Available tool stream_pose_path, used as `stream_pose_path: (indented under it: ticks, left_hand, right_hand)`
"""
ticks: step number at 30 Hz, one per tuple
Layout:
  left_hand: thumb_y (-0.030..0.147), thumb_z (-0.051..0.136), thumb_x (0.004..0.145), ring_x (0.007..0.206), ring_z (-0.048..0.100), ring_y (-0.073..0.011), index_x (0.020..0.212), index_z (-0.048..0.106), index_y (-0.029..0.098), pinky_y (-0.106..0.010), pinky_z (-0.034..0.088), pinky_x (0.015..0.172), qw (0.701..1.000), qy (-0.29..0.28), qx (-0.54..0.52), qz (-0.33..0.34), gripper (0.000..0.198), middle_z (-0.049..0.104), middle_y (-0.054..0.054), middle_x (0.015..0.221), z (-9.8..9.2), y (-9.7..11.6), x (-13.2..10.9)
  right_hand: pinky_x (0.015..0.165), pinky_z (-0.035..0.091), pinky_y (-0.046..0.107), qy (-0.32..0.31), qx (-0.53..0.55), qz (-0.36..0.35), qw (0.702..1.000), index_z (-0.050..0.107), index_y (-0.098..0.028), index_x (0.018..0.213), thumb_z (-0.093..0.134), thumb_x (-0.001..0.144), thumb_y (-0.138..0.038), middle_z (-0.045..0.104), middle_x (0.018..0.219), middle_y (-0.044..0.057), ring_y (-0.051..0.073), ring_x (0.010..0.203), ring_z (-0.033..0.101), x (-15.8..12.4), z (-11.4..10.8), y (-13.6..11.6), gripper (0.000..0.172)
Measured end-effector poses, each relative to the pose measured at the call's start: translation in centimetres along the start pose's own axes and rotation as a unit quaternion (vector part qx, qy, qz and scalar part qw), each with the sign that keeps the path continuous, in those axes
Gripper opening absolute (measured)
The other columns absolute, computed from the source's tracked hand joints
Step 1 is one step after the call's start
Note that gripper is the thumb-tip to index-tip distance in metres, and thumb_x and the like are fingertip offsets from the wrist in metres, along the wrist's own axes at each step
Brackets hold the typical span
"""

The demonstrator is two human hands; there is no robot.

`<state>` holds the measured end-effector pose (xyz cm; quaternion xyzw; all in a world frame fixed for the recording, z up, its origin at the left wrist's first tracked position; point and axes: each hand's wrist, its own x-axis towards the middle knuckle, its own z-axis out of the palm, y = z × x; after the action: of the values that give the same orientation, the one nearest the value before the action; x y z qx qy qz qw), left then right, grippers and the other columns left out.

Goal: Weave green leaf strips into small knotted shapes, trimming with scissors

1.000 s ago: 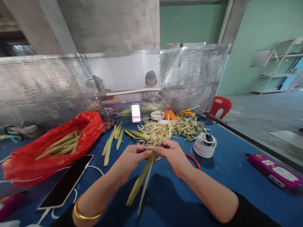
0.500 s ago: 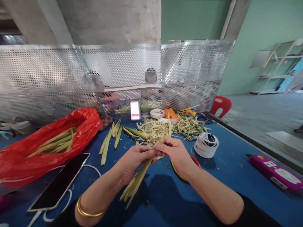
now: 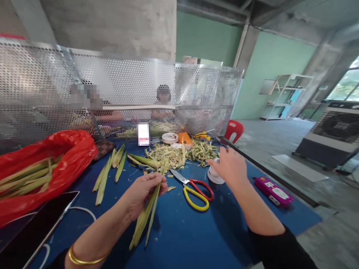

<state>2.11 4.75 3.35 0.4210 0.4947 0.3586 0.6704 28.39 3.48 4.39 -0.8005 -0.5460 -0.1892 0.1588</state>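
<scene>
My left hand (image 3: 149,190) pinches a bundle of long pale-green husk leaves (image 3: 144,216) near its upper end; their split ends fan out toward me above the table. To the right, my right hand (image 3: 231,166) is open, fingers spread, over a white roll of tape or cord (image 3: 215,175), which it partly hides. Whether the fingers touch the roll, I cannot tell. Between my hands lie scissors (image 3: 196,190) with one red and one yellow handle loop. Beyond them is a heap of shredded husk strips (image 3: 165,155).
On the left are a red plastic bag (image 3: 73,149) of husk leaves, several loose leaves (image 3: 103,179) and a black-screened phone (image 3: 42,228) with a white cable. A purple pack (image 3: 273,191) lies at right. A perforated metal screen (image 3: 131,82) stands behind, with people beyond it.
My right hand has left the bundle and moved right to the white roll, its fingers opening. The left hand keeps the bundle. My view has turned right, and the scissors are uncovered.
</scene>
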Motion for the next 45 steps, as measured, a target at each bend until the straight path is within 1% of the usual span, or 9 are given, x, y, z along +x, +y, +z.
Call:
stream_pose_path:
  ticks: [3,9,13,17,20,26,33,39,45]
  left_hand:
    - [0.022,0.061,0.080,0.059,0.063,-0.0123,0.077,0.063,0.012,-0.020,0.049,0.060,1.000,-0.014,0.008,-0.004,0.011,0.066,-0.005,0.064,0.5,-0.4,0.1]
    - [0.020,0.060,0.080,0.051,0.057,-0.0085,0.076,0.060,0.012,-0.018,0.044,0.047,0.999,-0.037,-0.005,-0.014,0.010,0.062,-0.002,0.065,1.0,-0.9,0.4]
    - [0.021,0.061,0.079,0.051,0.058,-0.0095,0.074,0.059,0.012,-0.018,0.043,0.044,0.999,-0.022,0.001,-0.040,0.010,0.061,-0.002,0.065,1.4,-0.8,0.7]
    - [0.020,0.062,0.077,0.059,0.063,-0.0128,0.072,0.062,0.012,-0.018,0.044,0.043,0.998,-0.041,0.020,-0.045,0.009,0.066,-0.006,0.074,2.9,-0.7,1.1]
    - [0.019,0.065,0.075,0.062,0.064,-0.0144,0.076,0.066,0.011,-0.018,0.043,0.042,0.997,-0.067,0.028,-0.037,0.009,0.068,-0.009,0.077,4.4,-0.5,1.7]
    - [0.023,0.063,0.079,0.069,0.067,-0.0161,0.081,0.065,0.013,-0.019,0.048,0.051,0.992,-0.125,0.000,-0.013,0.011,0.070,-0.009,0.077,7.5,-0.8,3.5]
    - [0.018,0.057,0.083,0.068,0.068,-0.0170,0.072,0.060,0.013,-0.023,0.052,0.059,0.977,-0.209,-0.041,-0.029,0.012,0.069,-0.009,0.074,9.9,-2.5,4.8]
    - [0.012,0.052,0.084,0.048,0.060,-0.0119,0.070,0.059,0.011,-0.022,0.050,0.053,0.984,-0.163,-0.068,-0.028,0.016,0.058,-0.001,0.053,8.9,-2.5,4.6]
    - [0.009,0.054,0.083,0.049,0.059,-0.0100,0.072,0.059,0.011,-0.020,0.051,0.056,0.989,-0.094,-0.103,-0.037,0.012,0.058,-0.001,0.053,7.2,-2.2,5.3]
  right_hand:
    - [0.066,0.044,0.037,-0.157,-0.034,0.021,0.987,0.061,-0.010,0.097,0.048,0.081,-0.057,0.065,0.091,0.020,0.033,0.086,0.063,0.6,0.9,1.5,0.052]
    - [0.072,0.044,0.033,-0.234,0.022,-0.073,0.969,0.060,-0.016,0.108,0.057,0.075,-0.034,0.062,0.107,0.015,0.029,0.093,0.062,1.8,1.1,3.1,0.038]
    - [0.074,0.044,0.023,-0.285,0.094,-0.151,0.942,0.052,-0.030,0.123,0.068,0.062,-0.019,0.054,0.124,0.004,0.020,0.097,0.060,2.3,0.5,4.8,0.064]
    - [0.074,0.043,0.032,-0.250,0.110,-0.115,0.955,0.051,-0.021,0.123,0.064,0.071,-0.036,0.053,0.119,0.013,0.025,0.091,0.060,1.7,1.4,4.4,0.055]
    - [0.077,0.042,0.035,-0.217,0.130,-0.104,0.962,0.053,-0.020,0.118,0.062,0.074,-0.034,0.055,0.112,0.013,0.026,0.090,0.059,1.5,1.8,3.9,0.047]
    - [0.085,0.042,0.029,-0.186,0.208,-0.156,0.948,0.052,-0.023,0.116,0.062,0.073,-0.033,0.058,0.115,0.005,0.020,0.099,0.057,2.4,-0.7,4.4,0.046]
    - [0.088,0.041,0.036,-0.155,0.291,-0.190,0.925,0.055,-0.021,0.114,0.064,0.069,-0.031,0.060,0.112,0.007,0.024,0.100,0.057,2.2,-2.1,4.0,0.047]
    - [0.096,0.037,0.038,-0.165,0.280,-0.228,0.918,0.049,-0.020,0.122,0.064,0.066,-0.024,0.051,0.127,0.010,0.026,0.114,0.050,1.8,-2.0,5.0,0.059]
    - [0.099,0.035,0.034,-0.247,0.260,-0.348,0.866,0.053,-0.021,0.114,0.055,0.062,-0.003,0.051,0.125,0.008,0.022,0.119,0.047,1.2,-0.9,6.0,0.056]
